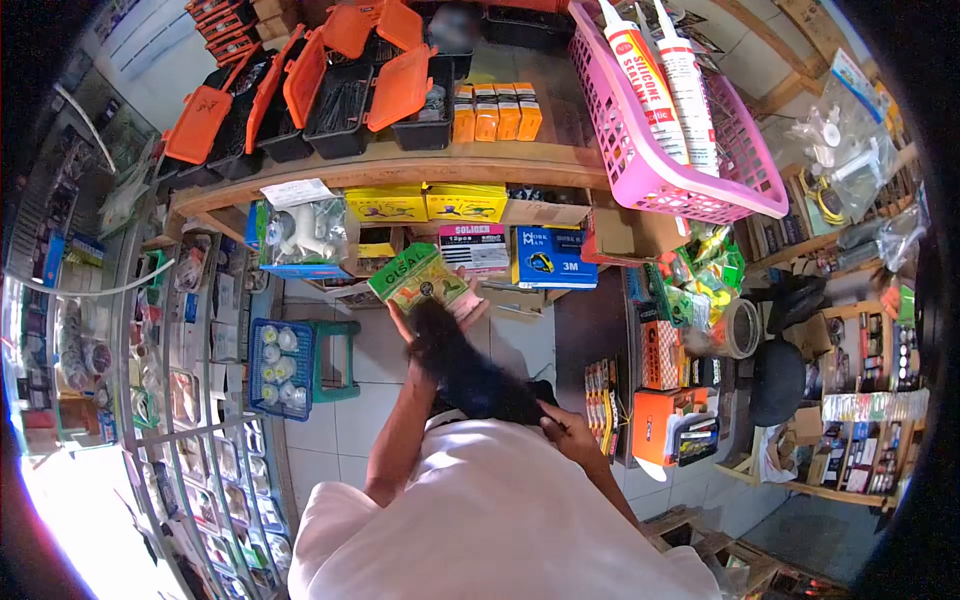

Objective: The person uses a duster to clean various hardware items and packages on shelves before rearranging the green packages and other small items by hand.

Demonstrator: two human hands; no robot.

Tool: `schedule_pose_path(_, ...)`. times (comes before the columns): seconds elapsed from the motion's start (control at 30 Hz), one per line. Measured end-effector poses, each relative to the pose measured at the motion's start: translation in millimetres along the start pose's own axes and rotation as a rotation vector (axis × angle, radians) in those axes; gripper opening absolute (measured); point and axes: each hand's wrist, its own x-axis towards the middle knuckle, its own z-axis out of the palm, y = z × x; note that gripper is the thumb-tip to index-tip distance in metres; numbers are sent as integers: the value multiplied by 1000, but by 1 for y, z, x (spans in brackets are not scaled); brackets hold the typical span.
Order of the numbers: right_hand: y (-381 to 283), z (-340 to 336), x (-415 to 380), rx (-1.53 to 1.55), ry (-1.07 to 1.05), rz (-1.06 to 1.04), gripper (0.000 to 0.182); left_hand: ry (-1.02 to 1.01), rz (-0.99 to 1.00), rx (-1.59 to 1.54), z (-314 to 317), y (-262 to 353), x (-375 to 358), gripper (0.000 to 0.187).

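In the head view my left hand (402, 325), reaching forward from the left, is closed on a green and yellow packet (415, 275) lettered "GISAL". The packet tilts, its printed face up toward me. Across its lower edge lies the fuzzy tip of a dark duster (470, 370), which also covers part of my left hand. My right hand (570, 430), close to my waist, is wrapped round the duster's near end. The duster's handle is hidden in that hand.
A wooden shelf (400, 165) ahead bears black bins with orange lids (400, 95) and a pink basket (650, 175) with sealant tubes. Boxes (555, 255) sit below. A blue crate (265, 370) and green stool (340, 360) stand left; an orange box (655, 425) is at right.
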Motion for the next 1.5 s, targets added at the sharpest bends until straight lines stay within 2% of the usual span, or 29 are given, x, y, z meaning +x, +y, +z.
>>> schedule_pose_path(0.03,0,1,-1,71,102,-46,38,-68,-31,-1,-1,-1,2,103)
schedule_pose_path(0.1,-3,-1,-2,71,84,-8,37,32,-5,-212,0,2,6,104)
schedule_pose_path(0.13,-4,-2,-2,67,58,26,36,50,-24,-173,5,-1,8,104)
schedule_pose_path(0.17,-2,-4,0,68,60,24,36,-97,-73,47,10,-5,5,104)
schedule_pose_path(0.23,9,-6,2,79,-32,-68,36,-33,-70,-2,14,-9,3,106)
schedule_pose_path(0.3,18,-1,3,117,70,-15,36,-90,-132,42,16,-10,4,106)
schedule_pose_path(0.37,23,-1,2,153,164,39,37,12,-129,-409,-1,-3,2,107)
schedule_pose_path(0.4,21,-6,3,151,103,56,36,44,-128,-145,5,-6,6,106)
schedule_pose_path(0.43,19,-9,3,151,44,75,36,-162,-240,71,18,-10,3,104)
schedule_pose_path(0.5,17,-10,3,150,128,63,34,-222,-292,82,18,-10,8,102)
schedule_pose_path(0.57,19,-12,4,145,212,56,32,2,-201,53,-3,-8,4,100)
schedule_pose_path(0.6,19,-14,7,213,196,79,31,-238,-57,568,0,-6,-2,96)
schedule_pose_path(0.63,17,-16,9,281,178,100,29,-236,-56,566,3,-8,-2,96)
schedule_pose_path(0.7,17,-19,9,221,210,77,28,-56,-283,157,15,-17,2,88)
schedule_pose_path(0.73,23,-24,10,207,215,50,29,27,-219,197,12,-19,2,83)
schedule_pose_path(0.83,7,-31,10,226,239,94,32,-116,-322,90,-17,-10,-1,80)
schedule_pose_path(0.87,5,-33,11,235,200,139,33,36,-275,221,-25,-11,-5,81)
schedule_pose_path(0.93,-4,-33,13,243,156,183,33,52,-269,250,-35,-10,-4,81)
schedule_pose_path(0.97,-10,-29,15,240,194,128,14,66,-267,279,-43,-9,-3,80)
schedule_pose_path(1.07,-12,-21,21,339,239,113,17,110,-263,365,-69,-7,1,79)
schedule_pose_path(1.13,-5,-20,25,440,241,150,14,222,-283,477,-46,-6,-2,77)
schedule_pose_path(1.17,2,-21,26,349,188,138,11,223,-280,477,-60,-9,0,77)
schedule_pose_path(1.23,-3,-18,29,260,140,126,12,14,-276,376,-71,-17,7,73)
schedule_pose_path(1.27,-7,-11,33,314,190,124,13,241,-249,347,-77,-14,8,72)
schedule_pose_path(1.37,-15,-12,36,292,167,107,20,263,-281,402,-57,-16,7,75)
schedule_pose_path(1.4,-17,-13,37,214,90,90,27,138,-287,356,-77,-19,8,76)
schedule_pose_path(1.43,-22,-12,38,216,91,90,27,14,-295,308,-47,-25,9,78)
schedule_pose_path(1.47,-28,-9,38,303,112,114,27,75,-374,191,-16,-25,9,74)
schedule_pose_path(1.5,-31,-8,38,389,133,138,26,153,-262,324,-22,-19,5,77)
